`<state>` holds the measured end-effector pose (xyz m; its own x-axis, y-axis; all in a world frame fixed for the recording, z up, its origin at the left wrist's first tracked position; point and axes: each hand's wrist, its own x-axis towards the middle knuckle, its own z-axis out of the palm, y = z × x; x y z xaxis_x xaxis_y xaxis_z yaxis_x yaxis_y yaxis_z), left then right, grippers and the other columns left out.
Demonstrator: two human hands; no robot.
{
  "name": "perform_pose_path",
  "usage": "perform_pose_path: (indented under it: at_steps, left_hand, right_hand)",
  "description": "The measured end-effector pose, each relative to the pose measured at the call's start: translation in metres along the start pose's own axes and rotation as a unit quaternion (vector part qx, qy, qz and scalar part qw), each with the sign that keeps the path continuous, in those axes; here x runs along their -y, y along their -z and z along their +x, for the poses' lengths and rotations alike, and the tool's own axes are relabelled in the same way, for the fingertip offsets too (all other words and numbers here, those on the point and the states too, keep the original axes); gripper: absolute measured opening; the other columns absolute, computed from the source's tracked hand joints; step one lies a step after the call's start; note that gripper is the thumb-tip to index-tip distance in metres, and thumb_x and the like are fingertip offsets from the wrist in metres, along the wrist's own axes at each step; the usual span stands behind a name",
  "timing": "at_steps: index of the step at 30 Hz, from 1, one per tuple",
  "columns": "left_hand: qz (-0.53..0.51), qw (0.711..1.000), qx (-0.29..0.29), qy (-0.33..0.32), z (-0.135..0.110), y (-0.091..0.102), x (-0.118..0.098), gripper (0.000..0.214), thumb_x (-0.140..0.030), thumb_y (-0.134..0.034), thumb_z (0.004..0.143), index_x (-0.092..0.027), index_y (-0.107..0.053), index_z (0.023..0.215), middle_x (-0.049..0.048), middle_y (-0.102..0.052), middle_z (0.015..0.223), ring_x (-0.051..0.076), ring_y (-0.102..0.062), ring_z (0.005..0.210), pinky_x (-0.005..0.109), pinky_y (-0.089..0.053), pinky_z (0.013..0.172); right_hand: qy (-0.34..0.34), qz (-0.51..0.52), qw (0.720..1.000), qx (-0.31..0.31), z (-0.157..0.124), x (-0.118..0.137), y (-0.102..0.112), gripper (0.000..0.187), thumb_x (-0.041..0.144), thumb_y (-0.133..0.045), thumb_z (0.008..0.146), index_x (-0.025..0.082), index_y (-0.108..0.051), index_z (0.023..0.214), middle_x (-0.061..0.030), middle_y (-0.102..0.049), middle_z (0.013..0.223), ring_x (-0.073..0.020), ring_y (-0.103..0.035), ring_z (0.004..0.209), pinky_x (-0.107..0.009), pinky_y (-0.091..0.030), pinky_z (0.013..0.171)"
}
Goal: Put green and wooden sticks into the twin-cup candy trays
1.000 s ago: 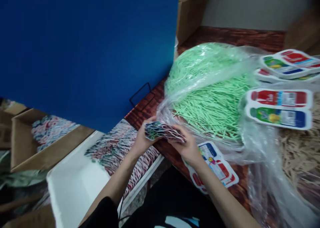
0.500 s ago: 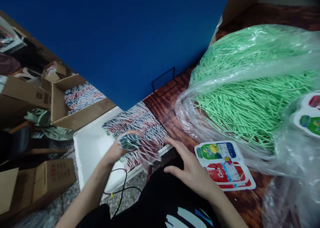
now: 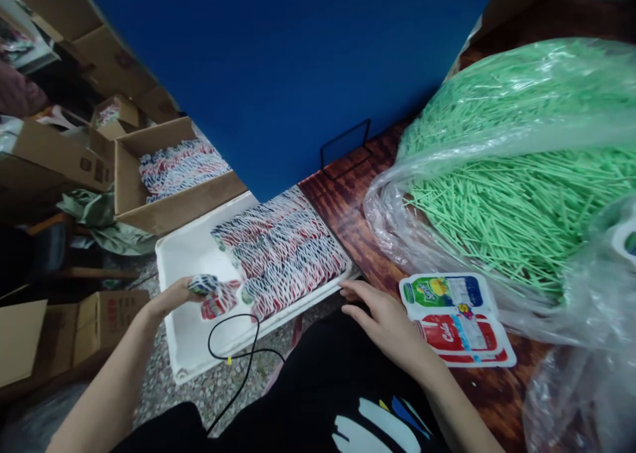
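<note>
My left hand [image 3: 171,297] grips a small stack of printed die-cut pieces [image 3: 213,297], green-blue at the top and red lower down. The stack is held over the left part of a white tray [image 3: 186,347]. Rows of similar thin pieces [image 3: 293,251], set on edge with white rims, fill the tray's right side. My right hand [image 3: 380,317] holds nothing and has its fingers apart, by the table edge. To its right lie flat printed bottle-and-can cards [image 3: 450,307] on the brown table, one marked "Cola".
A big clear bag of light green sticks [image 3: 497,221] covers the table's right side. A blue panel [image 3: 298,75] rises ahead, with a black wire stand [image 3: 346,150] by it. Left are an open carton of pieces [image 3: 181,168] and more cardboard boxes [image 3: 109,324]. A black cable [image 3: 248,357] loops below.
My left hand has moved left with the stack, from above the rows to the barer side of the tray. My right hand stays near the table edge; the view has shifted slightly.
</note>
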<state>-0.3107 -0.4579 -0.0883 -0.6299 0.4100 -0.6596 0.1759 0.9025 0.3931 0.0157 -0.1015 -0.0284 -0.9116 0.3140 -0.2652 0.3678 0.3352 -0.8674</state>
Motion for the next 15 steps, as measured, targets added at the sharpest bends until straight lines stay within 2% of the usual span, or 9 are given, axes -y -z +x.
perform_pose_path:
  at_steps: [3,6,9,11,15]
  left_hand:
    - [0.054,0.992,0.113,-0.014,0.02,-0.026,0.006,0.028,-0.017,-0.06,0.044,-0.017,-0.069,0.071,-0.0009,-0.072,0.073,0.024,-0.063,0.078,0.03,-0.052,0.074]
    - [0.116,0.978,0.174,-0.016,0.042,-0.053,0.01,0.03,-0.011,-0.056,0.039,-0.017,-0.066,0.066,-0.0028,-0.068,0.064,0.023,-0.06,0.073,0.03,-0.05,0.069]
    - [0.151,0.969,0.196,-0.017,0.056,-0.074,0.015,0.031,-0.011,-0.055,0.039,-0.018,-0.065,0.067,-0.0041,-0.067,0.065,0.023,-0.059,0.073,0.029,-0.049,0.068]
    - [0.159,0.967,0.197,-0.018,0.059,-0.079,0.021,0.031,-0.012,-0.054,0.039,-0.018,-0.064,0.068,-0.0045,-0.066,0.065,0.023,-0.06,0.075,0.028,-0.049,0.068]
    - [0.149,0.973,0.178,-0.019,0.057,-0.067,0.039,0.03,-0.013,-0.051,0.04,-0.018,-0.062,0.067,-0.0037,-0.065,0.066,0.023,-0.059,0.076,0.028,-0.049,0.068]
  right_hand:
    - [0.007,-0.023,1.0,0.008,0.003,0.004,-0.004,0.034,0.026,-0.053,0.088,0.025,-0.059,0.121,-0.0055,-0.066,0.117,-0.0209,-0.061,0.107,-0.037,-0.046,0.096]
    - [0.012,-0.033,0.999,0.016,0.005,0.003,-0.007,0.035,0.027,-0.052,0.088,0.025,-0.059,0.123,-0.0063,-0.065,0.119,-0.0217,-0.06,0.109,-0.038,-0.045,0.097]
    - [0.008,-0.042,0.999,0.026,0.005,0.001,-0.009,0.036,0.027,-0.052,0.088,0.024,-0.058,0.123,-0.0067,-0.063,0.122,-0.0222,-0.059,0.113,-0.038,-0.043,0.1]
    - [-0.001,-0.047,0.998,0.032,0.004,-0.001,-0.009,0.037,0.026,-0.051,0.088,0.024,-0.058,0.125,-0.0067,-0.063,0.124,-0.022,-0.059,0.113,-0.038,-0.044,0.1]
    - [-0.014,-0.053,0.998,0.041,0.006,-0.002,-0.01,0.038,0.027,-0.05,0.088,0.024,-0.058,0.126,-0.0071,-0.062,0.125,-0.0219,-0.059,0.112,-0.037,-0.044,0.1]
